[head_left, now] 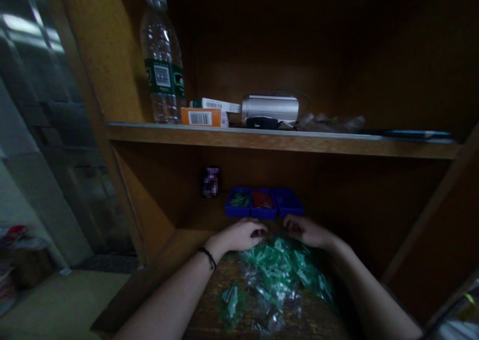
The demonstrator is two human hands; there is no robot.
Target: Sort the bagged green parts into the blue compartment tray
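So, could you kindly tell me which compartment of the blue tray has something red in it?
The middle compartment of the blue tray holds the red contents, while the left compartment holds green pieces.

Left forearm and right forearm, both bare, angling inward from the lower corners. Left hand palm down, fingers curled, left wrist slightly raised. Right hand also palm down, fingers loosely bent toward the other hand, fingertips just apart from the left hand's.
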